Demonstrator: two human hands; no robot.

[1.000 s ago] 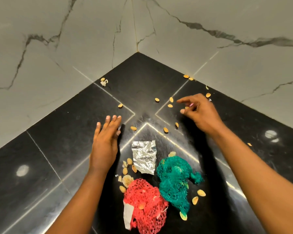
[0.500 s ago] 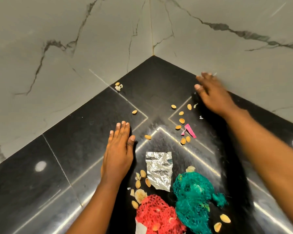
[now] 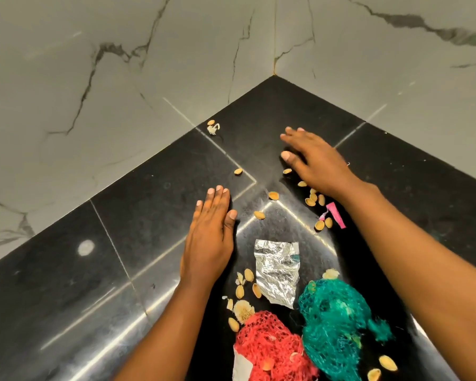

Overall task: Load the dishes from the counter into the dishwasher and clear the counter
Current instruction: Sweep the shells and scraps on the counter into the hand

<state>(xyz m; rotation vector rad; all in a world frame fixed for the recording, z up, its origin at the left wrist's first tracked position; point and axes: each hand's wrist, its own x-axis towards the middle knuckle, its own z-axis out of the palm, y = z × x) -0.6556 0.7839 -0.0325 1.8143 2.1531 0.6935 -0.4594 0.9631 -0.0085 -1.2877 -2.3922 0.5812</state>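
**Ana:** Head view first. Where are the hands?

**Ben:** Both lie over the black table, in the corner where two marble walls meet. The left hand lies flat, palm down, fingers straight and close together, thumb out to the side. It holds nothing.

**Ana:** And the other?

**Ben:** The right hand reaches further in towards the corner, fingers spread and fairly straight, palm down on or just over the surface. It grips nothing that I can see. Its edges are a little blurred.

**Ana:** What is there to clear?

**Ben:** Scattered nut shells. A cluster sits just beside the right wrist, one lies between the two hands, another just beyond the left fingertips. One more shell with a white scrap lies well apart, against the left wall.

**Ana:** Anything else?

**Ben:** A crumpled foil wrapper lies just to the right of the left wrist, with more shells at its near left side. A pink scrap sits under the right forearm, touching the shells there. Nearest the camera are a red mesh bag and a green mesh bag, side by side between the two forearms. Two shells lie to the right of the green one.
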